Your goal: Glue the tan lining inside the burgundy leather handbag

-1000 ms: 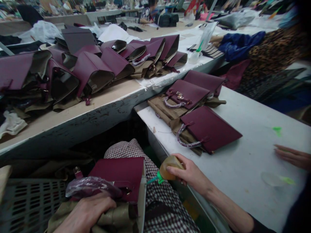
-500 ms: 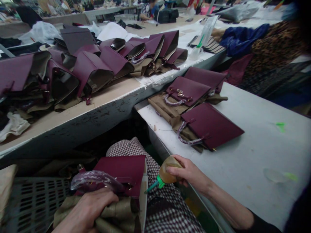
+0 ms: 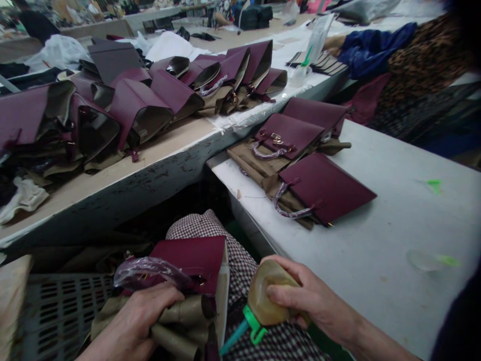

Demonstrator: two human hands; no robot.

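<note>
A burgundy handbag (image 3: 188, 255) lies across my lap, its handle (image 3: 150, 271) wrapped in clear plastic and its olive lining (image 3: 184, 313) pulled out. My left hand (image 3: 145, 311) is closed on the bunched lining just below the handle. In my right hand (image 3: 291, 288) is a squeeze bottle (image 3: 268, 293) of yellowish liquid, tipped downward. Its green cap and teal nozzle (image 3: 235, 338) point at the pale open edge (image 3: 223, 296) along the bag's right side, low in the view. Whether the tip touches that edge I cannot tell.
Several burgundy bags (image 3: 143, 108) stand in a row on the long bench (image 3: 180, 145). More bags (image 3: 323, 188) lie on the white table (image 3: 376, 260) to the right. A grey plastic basket (image 3: 63, 316) is at lower left. A second bottle (image 3: 300, 74) stands on the bench.
My right hand has brought the bottle lower and nearer, and its nozzle has slid down along the bag's pale edge. My left hand keeps hold of the lining.
</note>
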